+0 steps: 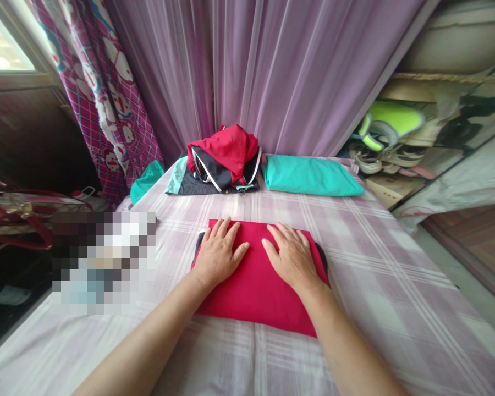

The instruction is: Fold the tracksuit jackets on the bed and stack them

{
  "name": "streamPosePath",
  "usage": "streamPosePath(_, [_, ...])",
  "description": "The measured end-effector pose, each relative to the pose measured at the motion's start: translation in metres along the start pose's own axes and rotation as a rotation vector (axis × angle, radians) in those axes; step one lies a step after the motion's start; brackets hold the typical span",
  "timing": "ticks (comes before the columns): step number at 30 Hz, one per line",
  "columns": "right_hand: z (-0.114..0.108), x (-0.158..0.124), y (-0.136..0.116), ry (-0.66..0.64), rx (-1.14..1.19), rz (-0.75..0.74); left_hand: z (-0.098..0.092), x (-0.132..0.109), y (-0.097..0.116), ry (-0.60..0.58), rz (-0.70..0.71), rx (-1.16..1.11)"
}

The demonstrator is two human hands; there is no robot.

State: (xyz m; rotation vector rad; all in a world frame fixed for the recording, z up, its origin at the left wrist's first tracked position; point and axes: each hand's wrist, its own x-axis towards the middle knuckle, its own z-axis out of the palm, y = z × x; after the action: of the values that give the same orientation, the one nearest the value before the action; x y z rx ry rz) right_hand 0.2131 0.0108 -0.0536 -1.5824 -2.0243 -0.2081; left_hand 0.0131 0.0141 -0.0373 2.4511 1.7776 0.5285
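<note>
A folded red garment (pixel 256 291) with dark edges at its sides lies flat on the plaid sheet (pixel 379 297). Palm down on its upper left part rests my left hand (pixel 219 252), fingers spread. My right hand (pixel 292 254) lies likewise on the upper right part, with its fingers apart. Neither hand grips the cloth. Beyond them is a crumpled red and black garment (pixel 231 151) with white piping, on top of a dark and pale-teal cloth (pixel 179 179). To its right sits a neatly folded teal garment (pixel 313 175).
A purple curtain (pixel 272 77) hangs behind the sheet's far edge. Another teal cloth (pixel 146 181) lies at the far left corner. At right, a shelf holds shoes (pixel 367 159) and a bright green visor (pixel 400 118). A blurred-out patch (pixel 107 264) covers something at left.
</note>
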Motion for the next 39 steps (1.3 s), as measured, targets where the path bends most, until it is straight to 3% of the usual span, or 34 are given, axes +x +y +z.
streamPosePath(10, [0.001,0.003,0.032,-0.047,0.018,0.085,0.003,0.003,-0.012,-0.049,-0.044,-0.023])
streamPosePath(16, [0.005,0.002,0.036,-0.035,0.023,0.096,0.007,0.007,-0.024,-0.063,-0.098,-0.058])
streamPosePath(22, [0.007,0.002,0.039,-0.006,0.061,0.095,0.012,0.011,-0.035,0.002,-0.075,-0.139])
streamPosePath(27, [-0.006,-0.019,0.053,0.041,-0.052,0.199,0.008,-0.004,-0.05,0.096,-0.14,-0.145])
streamPosePath(30, [-0.024,-0.04,0.061,-0.06,-0.145,0.35,-0.002,-0.026,-0.058,0.101,-0.237,-0.009])
streamPosePath(34, [-0.048,-0.056,0.069,-0.285,-0.1,0.525,-0.021,-0.049,-0.06,0.017,-0.294,0.096])
streamPosePath(39, [-0.061,-0.056,0.07,-0.552,0.089,0.61,-0.036,-0.048,-0.054,-0.14,-0.382,0.003])
